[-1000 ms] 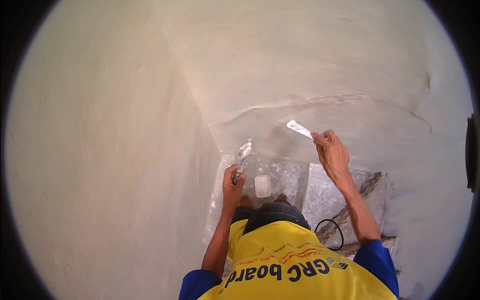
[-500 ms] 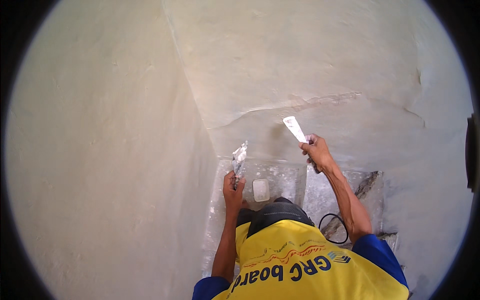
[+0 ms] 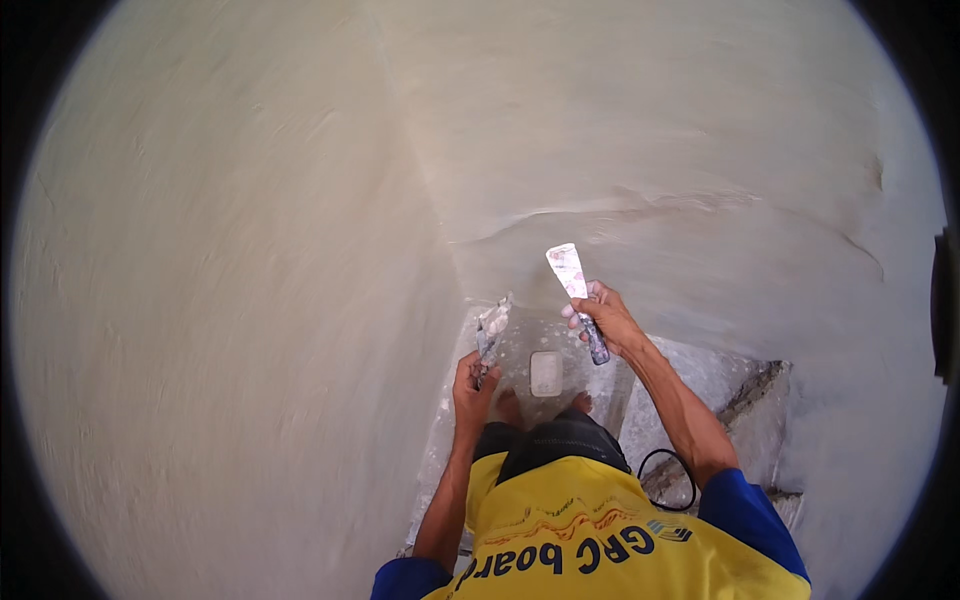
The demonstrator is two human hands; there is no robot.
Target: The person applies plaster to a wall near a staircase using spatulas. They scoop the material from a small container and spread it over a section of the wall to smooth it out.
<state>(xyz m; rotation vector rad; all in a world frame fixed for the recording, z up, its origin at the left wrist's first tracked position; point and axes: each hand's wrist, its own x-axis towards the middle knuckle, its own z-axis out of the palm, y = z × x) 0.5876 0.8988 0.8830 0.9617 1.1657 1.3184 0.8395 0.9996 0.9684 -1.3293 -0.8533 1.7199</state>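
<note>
My left hand [image 3: 472, 390] is closed round the lower end of a putty knife [image 3: 488, 338], whose blade points up and carries a lump of whitish putty [image 3: 495, 317]. My right hand [image 3: 612, 325] grips a second putty knife [image 3: 567, 268] between thumb and fingers. Its flared blade is smeared white and tilts up to the left; the dark, stained handle sticks out below the fingers. The two blades are apart, both held in front of the plastered wall [image 3: 640, 130]. Neither visibly touches it.
A pale rectangular tub [image 3: 546, 373] sits on the spattered floor between my hands, just ahead of my bare feet [image 3: 510, 408]. Another plastered wall [image 3: 230, 300] rises close on my left. Rough-edged slabs [image 3: 755, 410] and a black cable loop [image 3: 667, 480] lie to the right.
My right hand has come a little left and lower, and its knife has turned so that the handle shows. The view has shifted, bringing more of the feet into sight.
</note>
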